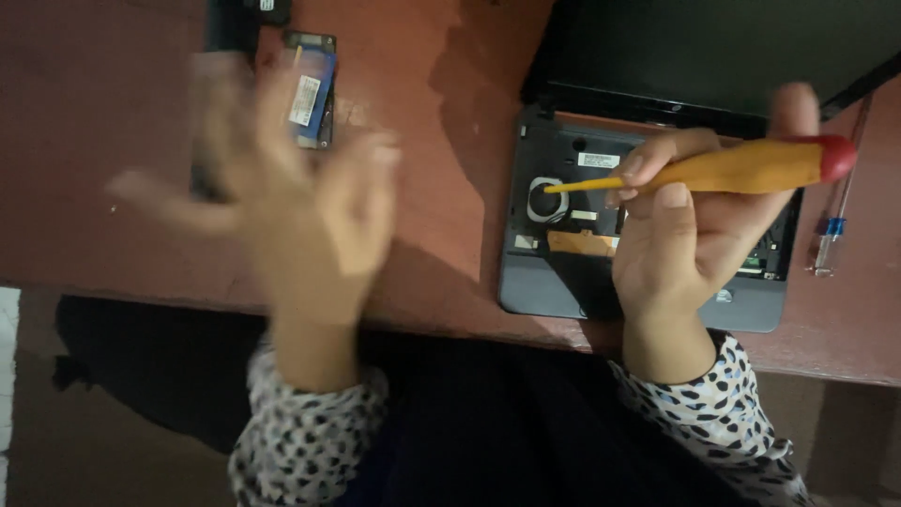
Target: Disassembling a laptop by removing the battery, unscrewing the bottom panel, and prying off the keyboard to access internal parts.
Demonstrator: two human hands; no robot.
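Note:
My right hand (685, 235) grips a screwdriver (741, 169) with a yellow handle and a red cap, held sideways with its tip pointing left. The tip is at a round dark part (546, 199) inside an opened small laptop (563, 282) whose top cover is off. My left hand (300, 207) is blurred, raised above the table with fingers spread, and holds nothing. Behind it lies a small circuit board (312, 89) with a white label.
The reddish-brown table (94, 141) bears it all. A thin screwdriver with a clear and blue handle (831, 225) lies right of the laptop. A dark object (230, 23) sits at the far left. The laptop's dark screen (732, 47) lies open at the back.

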